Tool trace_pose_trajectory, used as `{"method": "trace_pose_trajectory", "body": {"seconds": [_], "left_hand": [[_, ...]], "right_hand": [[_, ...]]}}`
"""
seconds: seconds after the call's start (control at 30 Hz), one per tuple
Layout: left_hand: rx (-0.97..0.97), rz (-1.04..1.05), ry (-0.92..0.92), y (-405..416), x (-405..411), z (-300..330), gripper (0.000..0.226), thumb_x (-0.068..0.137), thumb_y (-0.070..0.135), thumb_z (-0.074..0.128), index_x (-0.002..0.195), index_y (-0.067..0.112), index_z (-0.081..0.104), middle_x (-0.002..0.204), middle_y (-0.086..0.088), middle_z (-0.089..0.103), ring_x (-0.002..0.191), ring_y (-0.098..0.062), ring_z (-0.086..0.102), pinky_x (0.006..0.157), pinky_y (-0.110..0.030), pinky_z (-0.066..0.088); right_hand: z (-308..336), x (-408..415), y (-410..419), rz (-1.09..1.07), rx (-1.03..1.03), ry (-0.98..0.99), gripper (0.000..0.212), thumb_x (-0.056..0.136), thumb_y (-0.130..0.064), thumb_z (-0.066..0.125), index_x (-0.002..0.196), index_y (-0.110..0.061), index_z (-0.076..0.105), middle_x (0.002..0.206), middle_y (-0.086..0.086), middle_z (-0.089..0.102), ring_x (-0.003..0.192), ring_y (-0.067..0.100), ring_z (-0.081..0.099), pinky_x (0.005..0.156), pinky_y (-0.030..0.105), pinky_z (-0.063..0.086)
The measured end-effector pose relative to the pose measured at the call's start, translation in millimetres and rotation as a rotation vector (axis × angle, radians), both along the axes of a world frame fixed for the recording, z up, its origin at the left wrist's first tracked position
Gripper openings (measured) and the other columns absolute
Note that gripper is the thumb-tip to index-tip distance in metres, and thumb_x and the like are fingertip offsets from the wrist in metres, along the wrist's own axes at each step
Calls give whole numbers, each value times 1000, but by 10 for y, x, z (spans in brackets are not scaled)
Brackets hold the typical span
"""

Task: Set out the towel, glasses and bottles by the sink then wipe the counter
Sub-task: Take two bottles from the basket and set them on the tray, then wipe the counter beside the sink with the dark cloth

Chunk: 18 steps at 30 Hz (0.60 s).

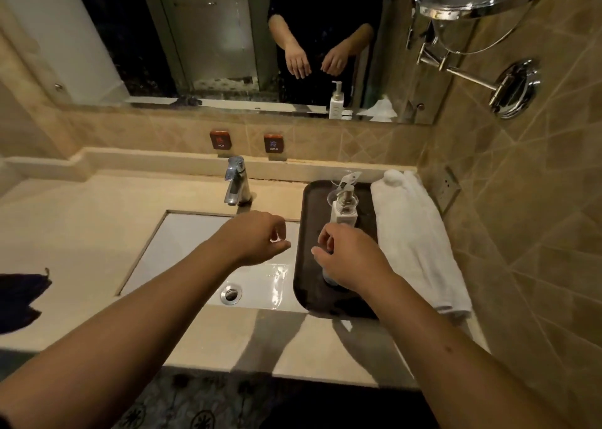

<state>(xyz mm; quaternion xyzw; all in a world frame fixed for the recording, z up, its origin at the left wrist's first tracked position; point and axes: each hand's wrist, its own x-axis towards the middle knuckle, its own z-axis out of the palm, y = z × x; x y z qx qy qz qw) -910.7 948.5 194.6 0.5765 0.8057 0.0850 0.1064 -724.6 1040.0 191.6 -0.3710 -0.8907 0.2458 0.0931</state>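
While upright on tray (303, 266), pump bottle (344, 212), nozzle pointing rearward.

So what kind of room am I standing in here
Most likely a hotel bathroom: a sink under a tap, a wall mirror, and a folded white towel beside a tray holding a pump bottle.

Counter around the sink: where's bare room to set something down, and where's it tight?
Free: the wide counter stretch left of the sink, from the faucet to the dark cloth; also the front strip. Crowded: the right side, where the dark tray with the pump bottle abuts the white towel by the wall.
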Motion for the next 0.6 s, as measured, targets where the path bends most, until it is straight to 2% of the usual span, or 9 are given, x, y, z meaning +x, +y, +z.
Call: {"method": "trace_pose_trajectory", "body": {"seconds": [0.23, 0.5, 0.6], "left_hand": [[-178, 188, 71, -1135, -122, -63, 24, 93, 45, 61, 104, 24, 68, 102, 5, 72, 86, -12, 62, 77, -31, 53], [-208, 385, 24, -2389, -606, -103, 25, 94, 44, 58, 109, 27, 67, 103, 8, 72, 88, -12, 65, 83, -36, 56], [-212, 441, -28, -2923, -908, -183, 24, 93, 44, 59, 109, 28, 67, 103, 9, 71, 88, -11, 64, 81, -33, 55]], "right_hand": [[-227, -371, -484, 250, 45, -115, 14, 93, -40, 58, 92, -27, 60, 88, -7, 61, 78, 13, 57, 74, 38, 56], [-345, -991, -1282, 404, 77, -214, 15, 93, -43, 61, 88, -28, 58, 84, -6, 61, 71, 11, 55, 65, 28, 48], [-374, -1313, -1701, 433, 96, -247, 15, 92, -42, 62, 90, -27, 61, 87, -6, 63, 74, 12, 57, 72, 31, 53]]}}
